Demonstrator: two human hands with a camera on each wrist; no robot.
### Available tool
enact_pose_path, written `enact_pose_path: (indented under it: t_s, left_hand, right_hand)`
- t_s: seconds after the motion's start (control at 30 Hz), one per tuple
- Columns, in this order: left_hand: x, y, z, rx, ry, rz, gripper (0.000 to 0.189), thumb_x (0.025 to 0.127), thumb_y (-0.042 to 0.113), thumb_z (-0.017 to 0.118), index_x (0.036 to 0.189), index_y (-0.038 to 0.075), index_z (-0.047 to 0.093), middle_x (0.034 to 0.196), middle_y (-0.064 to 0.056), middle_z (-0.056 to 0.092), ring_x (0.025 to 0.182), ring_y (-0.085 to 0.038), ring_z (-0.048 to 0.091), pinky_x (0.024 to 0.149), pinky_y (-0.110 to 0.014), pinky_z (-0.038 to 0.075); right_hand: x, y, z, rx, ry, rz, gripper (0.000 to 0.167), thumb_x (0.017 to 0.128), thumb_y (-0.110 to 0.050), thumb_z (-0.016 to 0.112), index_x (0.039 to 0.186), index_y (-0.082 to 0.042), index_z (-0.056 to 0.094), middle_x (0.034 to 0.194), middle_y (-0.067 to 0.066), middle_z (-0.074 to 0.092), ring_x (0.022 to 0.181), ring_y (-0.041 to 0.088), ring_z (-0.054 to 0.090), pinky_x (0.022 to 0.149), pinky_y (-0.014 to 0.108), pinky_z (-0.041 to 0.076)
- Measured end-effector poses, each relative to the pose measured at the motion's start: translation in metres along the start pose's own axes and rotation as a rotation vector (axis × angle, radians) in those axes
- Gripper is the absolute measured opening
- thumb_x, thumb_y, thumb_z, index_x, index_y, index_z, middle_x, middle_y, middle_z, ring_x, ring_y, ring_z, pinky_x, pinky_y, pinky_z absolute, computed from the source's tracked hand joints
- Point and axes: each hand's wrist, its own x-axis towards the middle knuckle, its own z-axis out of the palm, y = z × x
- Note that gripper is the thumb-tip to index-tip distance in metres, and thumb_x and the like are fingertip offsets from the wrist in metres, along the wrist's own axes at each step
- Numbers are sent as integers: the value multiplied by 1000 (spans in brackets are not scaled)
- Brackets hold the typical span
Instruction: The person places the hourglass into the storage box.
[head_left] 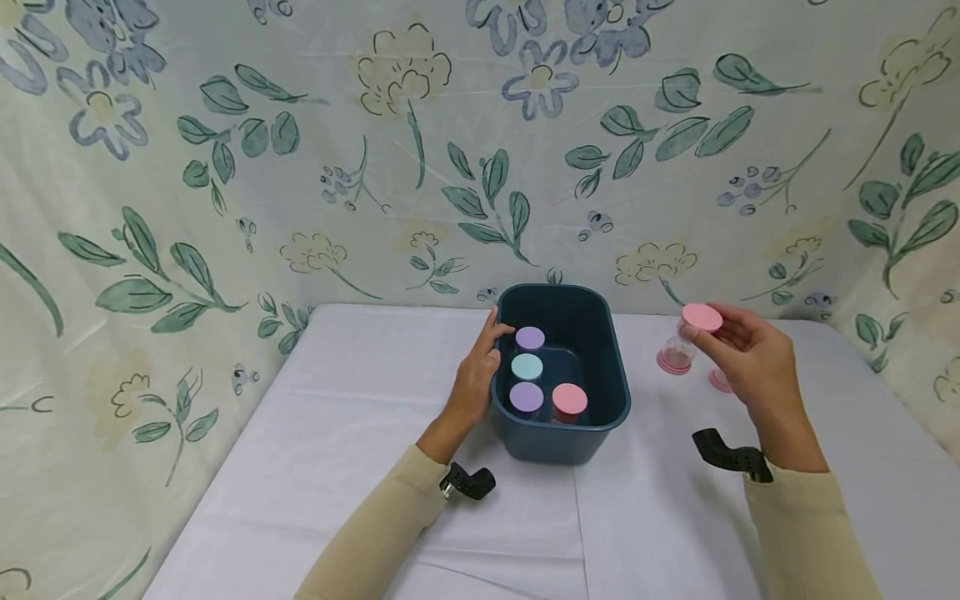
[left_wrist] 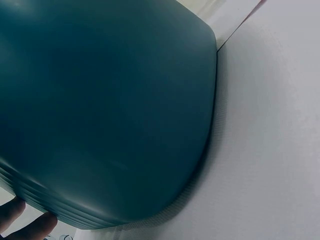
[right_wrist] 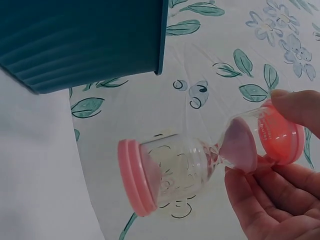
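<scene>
My right hand [head_left: 761,354] pinches an hourglass [head_left: 681,350] with pink end caps by its upper end, right of a dark teal bin [head_left: 558,446]. In the right wrist view the hourglass [right_wrist: 175,167] is tilted, with pink sand in both clear bulbs. At the bin's left wall is my left hand [head_left: 472,375], one finger over the rim and the others along the outside. Two fingertips [left_wrist: 37,227] touch the ribbed side in the left wrist view. Inside the bin stand several capped pieces: two purple [head_left: 527,397], one light blue [head_left: 527,367], one pink [head_left: 569,401].
Another pink base [head_left: 720,381] shows on the table, partly hidden behind my right hand. White cloth [head_left: 360,400] covers the table. A floral-printed fabric backdrop [head_left: 420,208] rises behind it and at the sides.
</scene>
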Motion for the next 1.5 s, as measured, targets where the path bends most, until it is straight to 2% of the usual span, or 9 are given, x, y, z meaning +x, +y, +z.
enact_pose_path:
  t_s: [0.13,0.43,0.7,0.93,1.17,1.5]
  left_hand:
    - [0,1,0,-6,2,0,44,100,26,26,138,18,46,161,2,14,146,-15,16,113,-50,21]
    - [0,2,-1,6,9,9,45,100,28,26,138,17,46,161,-7,17,146,-16,17,113,-52,22]
    - [-1,2,0,-13,4,4,46,100,31,25,139,16,46,161,5,14,146,-16,17,113,-50,21]
    - [-1,1,0,-5,7,6,49,100,36,24,139,15,46,161,0,16,146,-15,18,113,-49,22]
    - [-1,2,-3,0,-2,-15,49,100,39,21,138,20,46,161,8,13,145,-12,17,113,-48,22]
    - [-1,2,-3,-6,5,-7,47,100,36,23,138,19,46,161,2,16,145,-15,19,113,-49,22]
  right_hand:
    - [-3,-5,1,25,0,-28,66,81,-37,75,139,-19,51,133,7,57,106,3,56,82,7,44]
    - [-10,-15,7,56,-9,-83,61,83,-34,73,139,-20,52,133,5,58,107,4,57,82,8,44]
    - [-18,-26,6,92,-31,-122,59,83,-28,75,137,-17,54,128,2,62,105,4,60,82,8,45]
    - [-24,-37,5,119,-35,-134,55,83,-26,75,135,-18,57,125,1,64,106,7,62,82,9,46]
    - [-25,-41,6,141,-39,-162,54,83,-22,75,134,-16,58,123,1,65,105,8,62,82,10,47]
    - [-25,-54,6,126,-48,-201,54,84,-22,75,135,-17,57,126,2,63,107,10,62,83,11,47]
